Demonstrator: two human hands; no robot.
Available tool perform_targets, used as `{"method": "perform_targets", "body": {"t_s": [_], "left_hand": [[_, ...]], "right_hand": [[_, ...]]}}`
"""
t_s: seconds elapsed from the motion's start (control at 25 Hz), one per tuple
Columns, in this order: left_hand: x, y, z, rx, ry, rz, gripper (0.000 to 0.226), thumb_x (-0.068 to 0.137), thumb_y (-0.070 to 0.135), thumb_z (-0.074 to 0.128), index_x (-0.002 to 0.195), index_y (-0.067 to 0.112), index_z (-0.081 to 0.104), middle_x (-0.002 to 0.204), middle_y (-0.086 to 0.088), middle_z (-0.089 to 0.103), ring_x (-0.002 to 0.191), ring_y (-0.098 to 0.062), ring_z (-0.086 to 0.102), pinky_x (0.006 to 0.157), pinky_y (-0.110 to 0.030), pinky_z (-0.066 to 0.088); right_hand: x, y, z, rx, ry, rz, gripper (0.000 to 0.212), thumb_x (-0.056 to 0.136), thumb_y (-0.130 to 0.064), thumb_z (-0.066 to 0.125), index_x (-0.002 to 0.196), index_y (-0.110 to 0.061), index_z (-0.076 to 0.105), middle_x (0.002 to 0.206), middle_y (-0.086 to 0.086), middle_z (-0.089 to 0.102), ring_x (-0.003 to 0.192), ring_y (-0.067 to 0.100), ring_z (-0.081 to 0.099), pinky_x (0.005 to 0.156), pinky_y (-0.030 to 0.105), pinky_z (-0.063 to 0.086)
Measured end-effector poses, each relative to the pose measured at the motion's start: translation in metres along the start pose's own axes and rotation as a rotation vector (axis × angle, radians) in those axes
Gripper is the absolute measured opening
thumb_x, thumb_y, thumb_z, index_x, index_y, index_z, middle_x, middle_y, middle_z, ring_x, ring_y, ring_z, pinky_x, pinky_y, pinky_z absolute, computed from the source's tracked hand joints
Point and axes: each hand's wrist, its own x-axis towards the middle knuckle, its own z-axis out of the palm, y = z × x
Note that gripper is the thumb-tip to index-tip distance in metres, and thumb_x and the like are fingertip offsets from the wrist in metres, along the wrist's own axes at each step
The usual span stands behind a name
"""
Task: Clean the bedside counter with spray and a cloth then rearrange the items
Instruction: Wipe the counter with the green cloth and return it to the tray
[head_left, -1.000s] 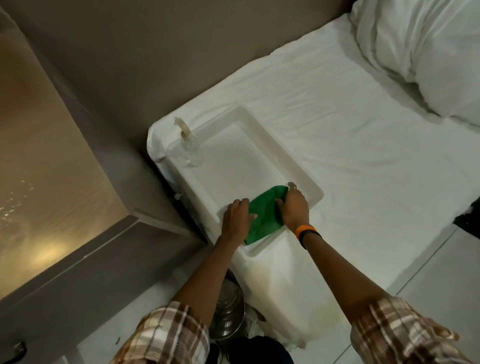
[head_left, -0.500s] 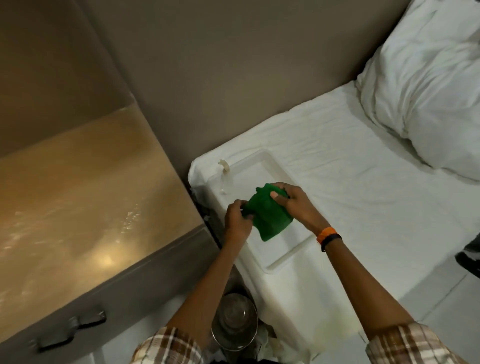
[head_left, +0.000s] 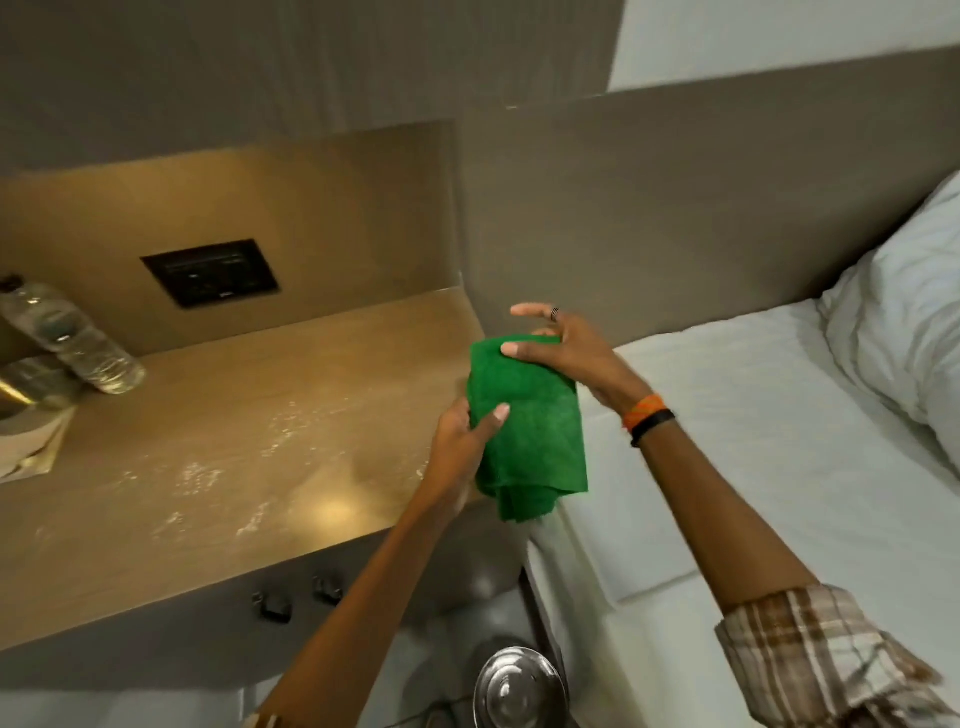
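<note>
A folded green cloth hangs in the air over the right end of the bedside counter, next to the bed. My left hand grips its left edge, thumb across the front. My right hand pinches the cloth's top edge with the thumb, while the other fingers spread out above it. Wet spray droplets glisten across the counter's wooden top. The spray bottle is out of view.
A clear plastic water bottle leans at the counter's far left beside a metal object. A dark switch panel sits in the back wall. The white bed and pillow lie right. A steel bin stands below.
Both hands lifted the green cloth out of the white tray on the bed and carried it left toward the counter. The view swung left; the tray and spray bottle are gone from sight.
</note>
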Motion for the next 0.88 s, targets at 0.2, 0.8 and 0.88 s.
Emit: {"method": "perform_targets", "body": {"t_s": [0.2, 0.8, 0.88], "left_hand": [[0.019, -0.026, -0.035, 0.181, 0.303, -0.101, 0.045, 0.093, -0.009, 0.054, 0.136, 0.004, 0.047, 0.124, -0.017, 0.063, 0.114, -0.035, 0.064, 0.088, -0.041, 0.058], [0.138, -0.019, -0.212, 1.562, 0.145, 0.020, 0.073, 0.102, 0.056, 0.018, 0.160, 0.015, 0.003, 0.169, -0.008, -0.003, 0.155, -0.028, -0.011, 0.125, -0.051, -0.007], [0.143, -0.026, -0.213, 1.582, 0.141, -0.003, 0.072, 0.102, 0.056, 0.016, 0.160, 0.016, 0.001, 0.169, -0.008, -0.007, 0.154, -0.028, -0.014, 0.124, -0.052, -0.008]], "right_hand": [[0.033, 0.051, 0.091, -0.467, 0.070, 0.065, 0.055, 0.096, -0.023, 0.069, 0.146, -0.012, 0.048, 0.143, 0.013, 0.058, 0.132, 0.031, 0.055, 0.110, 0.041, 0.045], [0.112, 0.086, 0.161, -1.016, 0.310, 0.223, 0.069, 0.104, -0.046, 0.026, 0.162, -0.010, 0.013, 0.170, 0.018, 0.003, 0.159, 0.032, 0.000, 0.129, 0.052, 0.006], [0.162, 0.072, 0.163, -1.033, 0.276, 0.244, 0.070, 0.105, -0.046, 0.025, 0.162, -0.010, 0.008, 0.170, 0.019, -0.001, 0.159, 0.033, -0.004, 0.128, 0.053, 0.003]]}}
